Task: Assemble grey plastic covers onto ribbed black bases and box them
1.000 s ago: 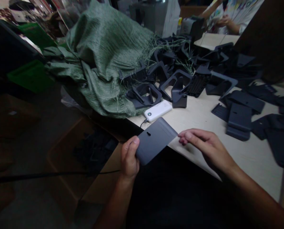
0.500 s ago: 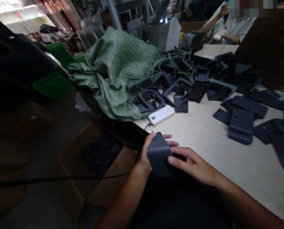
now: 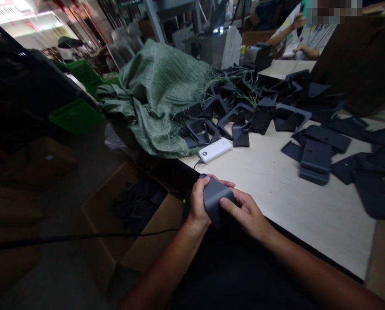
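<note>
Grey plastic piece [image 3: 214, 193] in both my hands, just below the centre of the frame, beside the near edge of the surface [image 3: 276, 185]. Starting from the left, I see a green crate [image 3: 74, 117], then an open cardboard box [image 3: 162, 221] at lower left with dark parts [image 3: 137, 202] inside. A green woven sack [image 3: 163, 82] bulges up left of the upper centre. My left hand [image 3: 199, 201] is curled round the piece's left side, thumb in front. A white device [image 3: 215, 150] with a cable lies just above. My right hand [image 3: 246, 211] pinches the right side, thumb on the front face. Dark angular frames [image 3: 240, 122] are heaped at upper right of centre; beyond them is a person [image 3: 315, 36], and flat dark plates [image 3: 317, 157] lie toward the right edge.
</note>
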### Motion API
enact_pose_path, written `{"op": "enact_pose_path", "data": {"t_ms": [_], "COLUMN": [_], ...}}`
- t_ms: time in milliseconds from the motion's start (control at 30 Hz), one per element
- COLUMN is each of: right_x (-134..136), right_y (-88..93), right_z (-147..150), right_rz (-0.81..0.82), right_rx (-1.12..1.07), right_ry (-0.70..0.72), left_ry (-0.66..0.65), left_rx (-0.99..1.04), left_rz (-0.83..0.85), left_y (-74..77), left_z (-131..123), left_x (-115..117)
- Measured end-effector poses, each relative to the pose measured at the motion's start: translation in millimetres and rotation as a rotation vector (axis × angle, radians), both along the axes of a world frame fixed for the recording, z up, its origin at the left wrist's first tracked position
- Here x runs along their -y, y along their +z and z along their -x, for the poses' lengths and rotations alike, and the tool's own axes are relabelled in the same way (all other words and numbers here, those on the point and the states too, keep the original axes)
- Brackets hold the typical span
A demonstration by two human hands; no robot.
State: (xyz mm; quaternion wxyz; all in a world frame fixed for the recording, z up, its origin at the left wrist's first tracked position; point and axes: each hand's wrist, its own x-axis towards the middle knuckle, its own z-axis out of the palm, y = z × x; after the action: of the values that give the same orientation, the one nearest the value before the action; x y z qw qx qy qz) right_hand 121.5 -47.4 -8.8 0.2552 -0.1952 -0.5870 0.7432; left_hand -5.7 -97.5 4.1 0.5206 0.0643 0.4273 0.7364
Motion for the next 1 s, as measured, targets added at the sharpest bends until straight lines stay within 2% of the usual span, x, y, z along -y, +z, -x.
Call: {"op": "enact_pose_path", "data": {"t_ms": [100, 267, 367, 467, 567, 633, 700, 767, 867, 1000], "right_x": [-4, -10, -14, -19, -25, -29, -34, -40, -53, -74], "right_y": [-2.6, -8.7, -7.8, -3.7, -2.1, -4.3, -8.4, -12.6, -15.1, -11.0], "right_z": [-6, -22, -27, -28, -28, -29, -29, -29, -29, -33], "right_rz": [-0.029, -0.103, -0.084, -0.018, 0.120, 0.227, 0.246, 0.149, -0.021, 0.004], "right_rx": [0.031, 0.104, 0.122, 0.154, 0.214, 0.263, 0.298, 0.297, 0.272, 0.281], "right_ry": [0.042, 0.211, 0.236, 0.194, 0.167, 0.193, 0.216, 0.199, 0.133, 0.069], "left_ry": [-0.011, 0.120, 0.060, 0.076, 0.105, 0.085, 0.112, 0.203, 0.427, 0.775], "left_rx": [0.047, 0.187, 0.173, 0.157, 0.255, 0.352, 0.402, 0.388, 0.324, 0.159], "left_rz": [-0.023, 0.026, 0.064, 0.148, 0.191, 0.216, 0.225, 0.197, 0.113, -0.074], "left_y": [0.9, 1.1, -6.2, -18.5, -29.9, -33.6, -33.4, -29.8, -18.9, -1.1], "left_z": [2, 14, 18, 15, 8, 2, -2, 0, 22, 63], "left_x": [4, 16, 24, 33, 45, 55, 64, 71, 83, 107]}}
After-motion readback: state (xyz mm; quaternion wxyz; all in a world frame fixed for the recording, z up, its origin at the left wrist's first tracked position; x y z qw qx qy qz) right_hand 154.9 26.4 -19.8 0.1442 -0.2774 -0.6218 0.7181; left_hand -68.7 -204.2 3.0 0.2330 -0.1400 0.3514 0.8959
